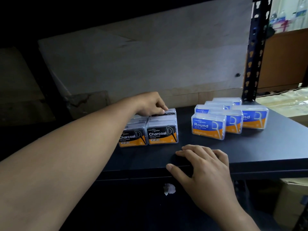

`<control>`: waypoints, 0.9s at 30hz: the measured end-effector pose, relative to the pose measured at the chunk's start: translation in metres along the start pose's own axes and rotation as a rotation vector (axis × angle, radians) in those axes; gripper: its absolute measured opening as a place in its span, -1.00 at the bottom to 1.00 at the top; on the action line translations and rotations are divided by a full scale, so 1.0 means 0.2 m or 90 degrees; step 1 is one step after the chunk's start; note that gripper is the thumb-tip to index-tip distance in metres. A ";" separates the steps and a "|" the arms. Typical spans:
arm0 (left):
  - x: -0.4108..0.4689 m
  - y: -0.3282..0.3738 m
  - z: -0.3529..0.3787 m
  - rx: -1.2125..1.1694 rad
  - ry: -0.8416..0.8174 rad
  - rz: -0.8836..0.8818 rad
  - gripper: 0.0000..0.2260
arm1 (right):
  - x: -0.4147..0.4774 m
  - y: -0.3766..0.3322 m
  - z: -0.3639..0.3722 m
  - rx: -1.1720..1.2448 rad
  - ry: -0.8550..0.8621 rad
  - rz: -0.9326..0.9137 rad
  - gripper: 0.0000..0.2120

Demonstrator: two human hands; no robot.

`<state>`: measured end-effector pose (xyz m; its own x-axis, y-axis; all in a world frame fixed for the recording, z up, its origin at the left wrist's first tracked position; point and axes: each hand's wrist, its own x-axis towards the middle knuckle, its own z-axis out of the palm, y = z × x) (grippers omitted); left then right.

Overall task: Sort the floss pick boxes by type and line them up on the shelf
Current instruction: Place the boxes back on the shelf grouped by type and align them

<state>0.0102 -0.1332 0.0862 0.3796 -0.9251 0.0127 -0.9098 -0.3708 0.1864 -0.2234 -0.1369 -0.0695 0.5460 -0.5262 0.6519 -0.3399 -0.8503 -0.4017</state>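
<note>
Closest in, the right hand (205, 164) lies on the front lip of the dark shelf (266, 147), fingers spread and flat, holding nothing; it looks placed there to steady the body while the other arm reaches. Just below it a torn white scrap (169, 189) clings to the shelf's front face. Farther in, two groups stand well apart, so the sorting by type looks mostly done: black Charcoal boxes (162, 133) on the left, two side by side at the front with more behind, and blue Round boxes (208, 126) on the right in staggered rows running back toward the black post (255, 47). The left hand (150, 105) reaches over the left group, fingers curled round the top of a rear Charcoal box (169, 112), probably to nudge it square behind the front one, though the grip is partly hidden. Beyond, pale cardboard (133, 55) closes off the back.
</note>
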 end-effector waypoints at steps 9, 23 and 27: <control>-0.04 0.00 0.00 -0.006 -0.012 0.018 -0.75 | 0.00 -0.01 0.00 -0.007 -0.006 0.005 -0.58; -0.07 -0.01 -0.02 0.009 -0.016 0.025 -0.77 | 0.00 0.00 0.01 -0.003 0.006 -0.002 -0.58; -0.09 -0.02 -0.03 -0.016 0.013 0.025 -0.75 | 0.00 0.01 0.01 -0.008 0.008 -0.007 -0.58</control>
<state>0.0078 -0.1136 0.0921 0.3474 -0.9369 0.0399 -0.9196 -0.3321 0.2098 -0.2221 -0.1384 -0.0721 0.5406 -0.5169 0.6637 -0.3437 -0.8558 -0.3866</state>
